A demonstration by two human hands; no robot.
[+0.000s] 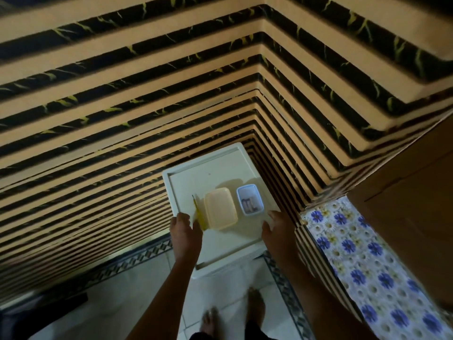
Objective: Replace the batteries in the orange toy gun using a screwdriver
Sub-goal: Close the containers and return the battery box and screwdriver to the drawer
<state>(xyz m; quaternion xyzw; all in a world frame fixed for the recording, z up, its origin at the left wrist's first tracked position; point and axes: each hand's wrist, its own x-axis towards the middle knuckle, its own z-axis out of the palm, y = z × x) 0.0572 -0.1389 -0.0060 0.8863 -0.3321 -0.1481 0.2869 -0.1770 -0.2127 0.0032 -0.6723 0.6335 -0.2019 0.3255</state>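
Clearly the person stands over a small white counter [181, 177] set in the corner of two striped walls, with bare feet on the tiled floor below. Both hands reach to its near part: the left hand [185, 231] rests at the near-left rim, fingers bent over the edge, just beside a yellow screwdriver [199, 212] that lies pointing away; whether a fingertip touches its handle I cannot tell. The right hand [277, 229] lies at the near-right rim, fingers fairly straight, holding nothing that shows. Between them sits a yellow box [220, 208] with its lid on, and just right of it a small blue-rimmed tub [250, 200], open, with a few dark cylinders inside that may be batteries. The orange toy gun is nowhere in view; it may be inside the yellow box, though nothing proves that. So the task looks barely begun, and the step in hand seems to be settling at the counter and getting the things out. To do it well, steady the counter first, since it looks light and both hands are on its rim. Then lift the box lid with one hand while the other holds the base, so the tub beside it is not knocked. Leave the screwdriver flat until the gun lies steady.
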